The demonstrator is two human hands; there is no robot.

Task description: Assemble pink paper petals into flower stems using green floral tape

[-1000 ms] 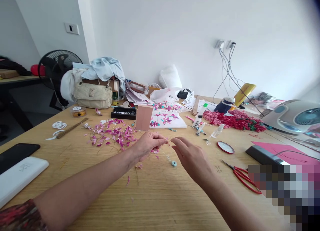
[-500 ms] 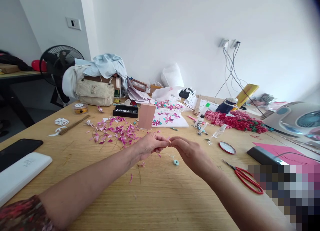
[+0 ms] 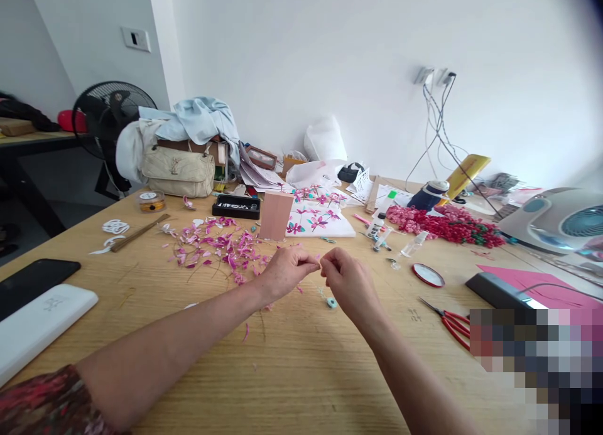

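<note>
Near the middle of the table, my left hand (image 3: 288, 270) is closed in a pinch, thumb against fingers. Facing it, my right hand (image 3: 346, 278) has its fingers curled together, its tips almost touching those of the left. Whatever lies between the fingertips is too small to make out. Loose pink petals with thin stems (image 3: 230, 250) are scattered behind and left of my left hand. Below my right hand's fingers lies a small pale-blue ring-shaped roll (image 3: 331, 302). A pinkish upright board (image 3: 275, 216) stands behind my left hand, beside a white pad bearing pink flowers (image 3: 325, 225).
Red-handled scissors (image 3: 455, 322) and a round red-rimmed dish (image 3: 428, 275) lie at the right. Small bottles (image 3: 375, 225) and red flower bunches (image 3: 452, 228) are farther back. A white power bank (image 3: 47, 325) and black phone (image 3: 42, 278) lie left; a black tray (image 3: 236, 206) sits behind the petals.
My right hand has turned and its fingers, stretched out before, are now curled in. My left hand has stayed nearly in place, still pinched.
</note>
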